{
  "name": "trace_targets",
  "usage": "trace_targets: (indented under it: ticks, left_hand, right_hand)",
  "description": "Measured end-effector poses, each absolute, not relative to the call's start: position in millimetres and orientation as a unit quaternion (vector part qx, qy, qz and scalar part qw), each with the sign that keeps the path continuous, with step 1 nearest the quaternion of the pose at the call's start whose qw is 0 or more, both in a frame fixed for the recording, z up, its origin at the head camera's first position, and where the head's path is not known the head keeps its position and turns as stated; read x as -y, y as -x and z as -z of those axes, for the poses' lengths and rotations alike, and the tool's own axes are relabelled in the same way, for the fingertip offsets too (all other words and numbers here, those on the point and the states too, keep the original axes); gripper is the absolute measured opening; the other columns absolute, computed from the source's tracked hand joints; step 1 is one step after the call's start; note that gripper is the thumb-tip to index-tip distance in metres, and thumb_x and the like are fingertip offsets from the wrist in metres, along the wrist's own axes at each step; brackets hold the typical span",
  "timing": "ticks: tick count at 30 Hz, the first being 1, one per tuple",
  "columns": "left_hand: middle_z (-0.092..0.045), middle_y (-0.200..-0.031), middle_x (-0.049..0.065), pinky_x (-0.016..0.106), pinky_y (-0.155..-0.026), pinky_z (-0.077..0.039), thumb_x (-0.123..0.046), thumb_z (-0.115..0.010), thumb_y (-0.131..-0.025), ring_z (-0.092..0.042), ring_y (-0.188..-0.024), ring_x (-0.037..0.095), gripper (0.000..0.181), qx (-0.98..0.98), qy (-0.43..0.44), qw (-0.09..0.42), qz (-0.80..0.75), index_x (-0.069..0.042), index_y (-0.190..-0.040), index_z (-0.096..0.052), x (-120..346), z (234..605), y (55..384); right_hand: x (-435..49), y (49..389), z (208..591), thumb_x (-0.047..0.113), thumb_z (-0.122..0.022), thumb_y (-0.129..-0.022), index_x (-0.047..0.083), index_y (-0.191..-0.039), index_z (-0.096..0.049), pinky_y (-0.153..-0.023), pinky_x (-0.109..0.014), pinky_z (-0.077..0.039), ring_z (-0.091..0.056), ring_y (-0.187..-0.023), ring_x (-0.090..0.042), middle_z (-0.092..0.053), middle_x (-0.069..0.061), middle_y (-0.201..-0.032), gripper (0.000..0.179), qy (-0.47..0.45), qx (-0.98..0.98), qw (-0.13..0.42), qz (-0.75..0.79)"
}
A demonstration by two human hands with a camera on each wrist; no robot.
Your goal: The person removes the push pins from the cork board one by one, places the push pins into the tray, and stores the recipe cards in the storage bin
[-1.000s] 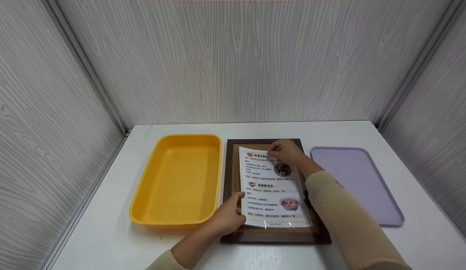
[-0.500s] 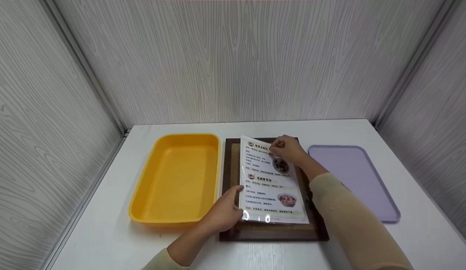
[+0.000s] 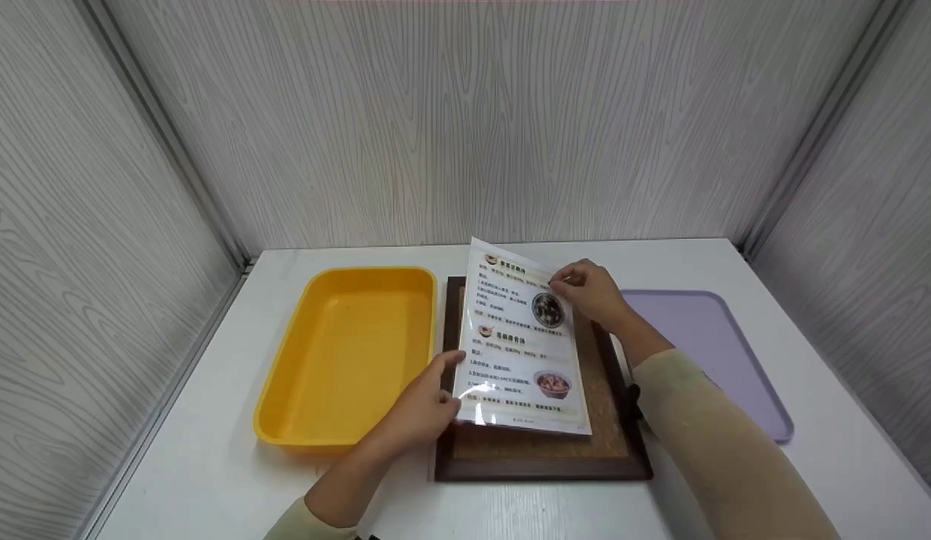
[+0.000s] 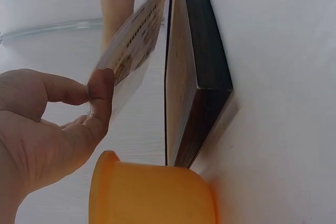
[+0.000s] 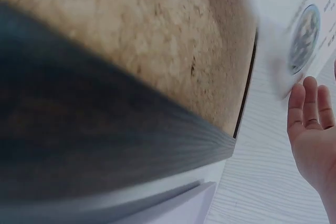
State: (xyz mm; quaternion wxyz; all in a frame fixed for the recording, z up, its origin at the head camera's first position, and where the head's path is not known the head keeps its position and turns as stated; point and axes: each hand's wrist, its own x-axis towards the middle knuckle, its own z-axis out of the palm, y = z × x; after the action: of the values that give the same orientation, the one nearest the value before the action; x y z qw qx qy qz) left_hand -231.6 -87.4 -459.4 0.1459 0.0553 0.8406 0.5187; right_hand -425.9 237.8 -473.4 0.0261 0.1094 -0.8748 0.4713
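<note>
A glossy laminated recipe sheet [image 3: 514, 352], printed with text and two bowl pictures, is held tilted over a dark-framed cork board [image 3: 540, 448]. My left hand [image 3: 424, 397] pinches the sheet's lower left edge between thumb and fingers; the left wrist view shows this pinch, with the sheet raised off the board [image 4: 181, 77]. At the sheet's upper right edge, my right hand [image 3: 594, 294] pinches it with thumb and fingertips. In the right wrist view the sheet [image 5: 320, 35] lies beyond the bare cork, its edge at my fingertips [image 5: 310, 85].
Left of the board stands a deep yellow tray [image 3: 262, 420], close to my left forearm. A shallow lilac tray [image 3: 724, 360] lies on the right, partly behind my right sleeve. Grey wood-grain panels [image 3: 465, 120] close in the white table [image 3: 202, 450] at the back and sides.
Both hands have lifted the sheet from the cork board and shifted it up and to the left. More cork shows at the right and bottom. The trays have stayed put.
</note>
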Motion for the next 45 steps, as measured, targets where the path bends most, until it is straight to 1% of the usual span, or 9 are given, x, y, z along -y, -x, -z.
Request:
trace_targets:
  ticks: [3,5,9,12,17,21,30,39,45]
  left_hand:
    - [-0.044,-0.170,0.010,0.029,-0.068,-0.051,-0.001,-0.058,-0.104,-0.069,-0.094,0.026,0.068,-0.832,-0.056,0.135,-0.535,-0.023,-0.165,-0.038,98,456,235]
    - [-0.039,-0.174,0.007,0.028,-0.069,-0.051,-0.002,-0.059,-0.104,-0.070,-0.096,0.026,0.068,-0.828,-0.051,0.127,-0.544,-0.023,-0.165,-0.039,106,455,237]
    - [-0.046,-0.168,0.007,0.027,-0.061,-0.047,-0.004,-0.060,-0.103,-0.065,-0.079,0.021,0.069,-0.824,-0.019,0.126,-0.553,-0.029,-0.164,-0.041,124,452,241]
    - [-0.052,-0.164,0.008,0.026,-0.058,-0.046,-0.004,-0.059,-0.104,-0.066,-0.076,0.022,0.069,-0.818,0.001,0.129,-0.561,-0.030,-0.165,-0.040,137,450,244]
    - [-0.042,-0.171,0.009,0.029,-0.076,-0.053,-0.003,-0.058,-0.104,-0.071,-0.095,0.023,0.069,-0.817,0.008,0.130,-0.561,-0.025,-0.167,-0.037,158,450,247]
    - [-0.035,-0.175,0.005,0.033,-0.095,-0.052,-0.007,-0.059,-0.105,-0.071,-0.103,0.023,0.070,-0.825,0.024,0.143,-0.547,-0.026,-0.167,-0.034,173,449,250]
    - [-0.033,-0.172,0.007,0.031,-0.094,-0.054,-0.010,-0.067,-0.098,-0.070,-0.102,0.024,0.074,-0.840,0.038,0.171,-0.513,-0.021,-0.163,-0.034,195,454,254]
    - [-0.048,-0.160,0.010,0.031,-0.094,-0.060,-0.015,-0.074,-0.099,-0.069,-0.107,0.023,0.073,-0.847,0.021,0.173,-0.502,-0.016,-0.161,-0.035,208,456,248]
    - [-0.041,-0.167,0.014,0.034,-0.095,-0.062,-0.015,-0.077,-0.099,-0.070,-0.108,0.024,0.074,-0.864,0.002,0.176,-0.471,-0.010,-0.161,-0.037,211,447,251]
  right_hand:
    - [-243,424,471,0.027,-0.074,-0.105,0.010,-0.114,-0.078,-0.085,-0.028,-0.055,-0.067,-0.108,-0.022,-0.063,-0.011,-0.125,0.021,-0.112,0.869,0.036,-0.480]
    - [-246,423,470,0.026,-0.074,-0.105,0.008,-0.114,-0.078,-0.083,-0.025,-0.055,-0.066,-0.104,-0.019,-0.064,-0.011,-0.123,0.021,-0.114,0.864,0.041,-0.488]
    - [-253,421,469,0.026,-0.073,-0.105,0.005,-0.119,-0.076,-0.084,-0.024,-0.055,-0.065,-0.104,-0.015,-0.065,-0.010,-0.125,0.025,-0.118,0.857,0.038,-0.500]
    - [-260,420,469,0.028,-0.072,-0.106,0.004,-0.123,-0.074,-0.087,-0.026,-0.056,-0.065,-0.107,-0.013,-0.065,-0.010,-0.128,0.030,-0.113,0.855,0.031,-0.505]
    - [-273,417,468,0.029,-0.071,-0.107,0.002,-0.127,-0.071,-0.087,-0.025,-0.056,-0.067,-0.108,-0.010,-0.064,-0.009,-0.131,0.034,-0.095,0.848,0.020,-0.520]
    - [-280,414,467,0.027,-0.070,-0.107,0.001,-0.127,-0.070,-0.088,-0.028,-0.058,-0.071,-0.110,-0.016,-0.064,-0.012,-0.132,0.033,-0.083,0.840,0.013,-0.535]
    - [-297,410,469,0.033,-0.070,-0.107,0.004,-0.129,-0.069,-0.105,-0.042,-0.057,-0.069,-0.123,-0.028,-0.066,-0.005,-0.131,0.036,-0.074,0.845,0.011,-0.530]
    - [-330,403,468,0.032,-0.070,-0.107,0.000,-0.128,-0.069,-0.091,-0.020,-0.057,-0.069,-0.103,0.001,-0.067,0.006,-0.118,0.038,-0.068,0.849,0.017,-0.524]
    - [-363,385,479,0.027,-0.067,-0.109,-0.002,-0.132,-0.069,-0.100,-0.034,-0.058,-0.066,-0.103,0.000,-0.070,-0.005,-0.126,0.037,-0.053,0.866,0.011,-0.497]
